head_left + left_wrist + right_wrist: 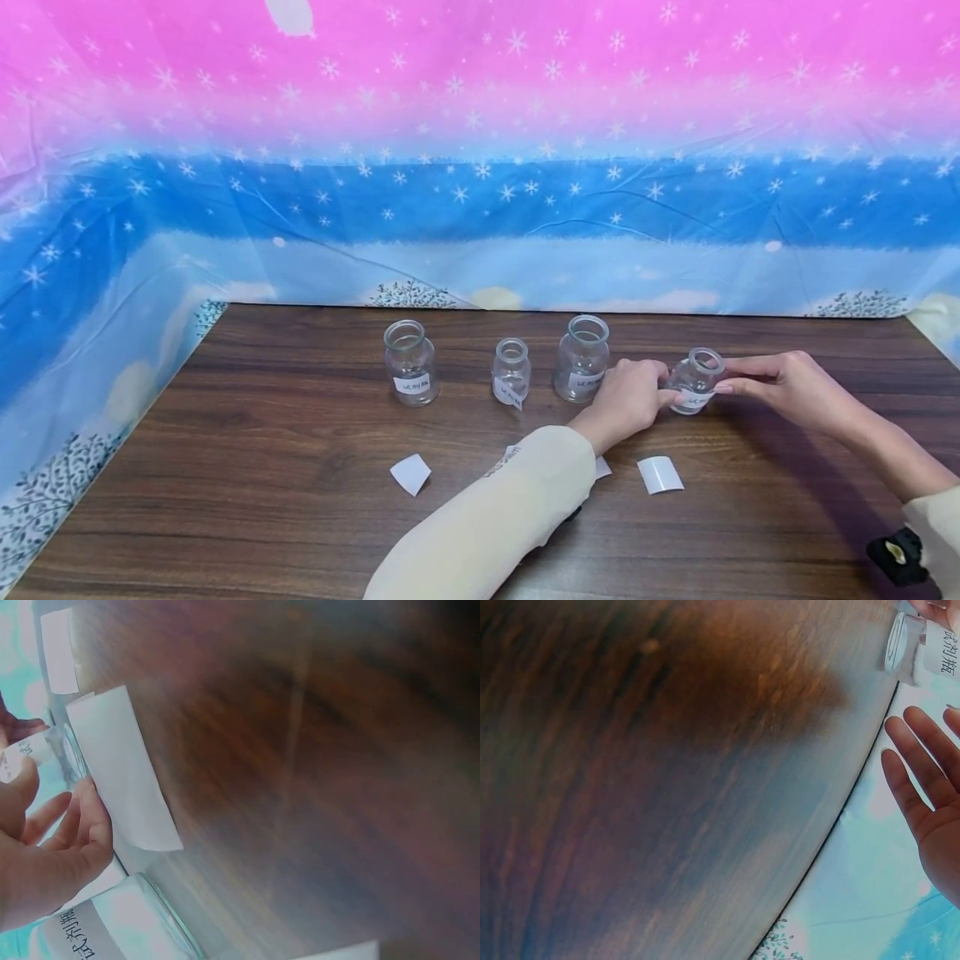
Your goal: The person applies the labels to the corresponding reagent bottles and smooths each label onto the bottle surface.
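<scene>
A small clear glass bottle (703,379) with a white label (694,401) is at the right, between my two hands, tilted slightly. My left hand (628,400) holds it from the left, thumb against the label's edge. From the other side my right hand (791,387) pinches it between thumb and index finger. In the right wrist view, the other fingers (922,761) of that hand are spread away from the glass. Printed characters show on the label (941,651) there. Left of my left hand stands a larger labelled glass bottle (583,358).
Farther left stand another small labelled bottle (512,367), its label corner sticking out, and a large one (411,367). Pieces of white paper lie in front, one at left (411,475), one at right (661,475), another partly under my left sleeve (495,508). A patterned cloth (480,200) hangs behind the table.
</scene>
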`<state>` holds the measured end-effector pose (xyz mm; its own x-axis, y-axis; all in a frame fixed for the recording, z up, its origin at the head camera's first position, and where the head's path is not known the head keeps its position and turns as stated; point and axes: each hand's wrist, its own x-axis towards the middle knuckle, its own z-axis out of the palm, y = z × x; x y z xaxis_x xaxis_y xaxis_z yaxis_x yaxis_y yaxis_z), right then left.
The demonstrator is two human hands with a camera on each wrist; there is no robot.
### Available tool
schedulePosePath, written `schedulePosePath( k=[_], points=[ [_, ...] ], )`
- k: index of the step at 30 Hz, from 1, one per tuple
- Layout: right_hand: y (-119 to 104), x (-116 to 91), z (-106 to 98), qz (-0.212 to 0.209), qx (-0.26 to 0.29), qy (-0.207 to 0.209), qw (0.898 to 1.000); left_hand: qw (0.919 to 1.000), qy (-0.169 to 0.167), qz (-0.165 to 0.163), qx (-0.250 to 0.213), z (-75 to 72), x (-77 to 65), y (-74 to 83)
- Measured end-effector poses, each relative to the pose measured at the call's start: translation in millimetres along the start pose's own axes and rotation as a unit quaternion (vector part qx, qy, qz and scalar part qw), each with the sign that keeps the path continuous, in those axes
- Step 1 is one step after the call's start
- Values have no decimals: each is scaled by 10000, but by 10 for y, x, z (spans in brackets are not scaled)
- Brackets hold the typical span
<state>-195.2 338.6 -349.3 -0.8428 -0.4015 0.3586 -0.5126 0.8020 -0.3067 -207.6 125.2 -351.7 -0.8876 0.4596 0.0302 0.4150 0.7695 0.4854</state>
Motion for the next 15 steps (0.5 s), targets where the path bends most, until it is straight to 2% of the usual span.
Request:
schedulePosePath(
  k=[11,15],
  points=[
    [4,-9,0,-50,17,-8,10000,9998,-75,158,-32,-20,-35,-15],
    [-2,-13,-8,47,45,-78,9999,9998,-48,145,130,-14,-22,-8]
  ],
)
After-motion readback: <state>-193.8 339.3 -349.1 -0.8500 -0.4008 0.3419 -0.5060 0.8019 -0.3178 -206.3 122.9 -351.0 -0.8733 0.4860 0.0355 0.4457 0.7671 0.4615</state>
